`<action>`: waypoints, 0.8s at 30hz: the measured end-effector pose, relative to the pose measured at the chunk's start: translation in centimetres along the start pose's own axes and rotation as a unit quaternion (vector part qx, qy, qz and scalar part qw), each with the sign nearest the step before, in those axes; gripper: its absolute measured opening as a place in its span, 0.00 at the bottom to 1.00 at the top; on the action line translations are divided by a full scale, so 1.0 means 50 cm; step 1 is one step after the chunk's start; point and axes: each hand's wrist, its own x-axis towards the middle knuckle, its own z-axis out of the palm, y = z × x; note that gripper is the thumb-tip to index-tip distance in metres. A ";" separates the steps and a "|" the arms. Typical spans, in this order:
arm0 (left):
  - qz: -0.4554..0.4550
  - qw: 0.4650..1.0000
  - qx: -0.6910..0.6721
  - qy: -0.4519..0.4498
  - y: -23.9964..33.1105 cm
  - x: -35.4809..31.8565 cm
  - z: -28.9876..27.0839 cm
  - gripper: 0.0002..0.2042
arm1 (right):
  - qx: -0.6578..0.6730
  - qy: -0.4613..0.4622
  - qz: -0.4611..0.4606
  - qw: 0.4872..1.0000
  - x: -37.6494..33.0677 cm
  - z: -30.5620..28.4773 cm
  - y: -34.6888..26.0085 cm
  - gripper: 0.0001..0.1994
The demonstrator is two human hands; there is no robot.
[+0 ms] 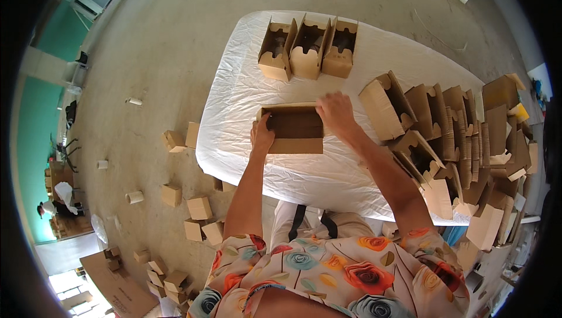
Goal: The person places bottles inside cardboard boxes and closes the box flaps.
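White plastic sheeting covers the bench (246, 95). Left fingers (264, 126) curl over the open carton (294, 130)'s left end wall; right fingers (329, 107) lie spread on its far right rim, both gripping. Pressing both ends evenly should keep it square. It lies mid-bench, mouth up, long axis left-right. Three folded boxes (307, 48) stand beyond.

Packing workshop: bare concrete floor (170, 43), plastic-covered table (246, 84), stacked cardboard boxes (462, 136), more boxes strewn on floor (193, 212).

bare white table cover (246, 92) left, three upright boxes (308, 48) ahead, box stacks (456, 136) crowding right
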 end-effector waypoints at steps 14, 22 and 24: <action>0.162 0.985 0.000 -0.056 -0.032 0.149 -0.104 0.24 | 0.016 -0.154 0.088 0.984 0.638 0.389 0.080 0.13; 0.224 0.973 -0.038 -0.046 -0.036 0.155 -0.163 0.13 | -0.063 -0.219 0.243 0.943 0.641 0.347 -0.044 0.17; 0.248 0.964 -0.065 -0.066 -0.044 0.173 -0.160 0.13 | -0.123 -0.179 0.208 0.954 0.604 0.385 -0.030 0.19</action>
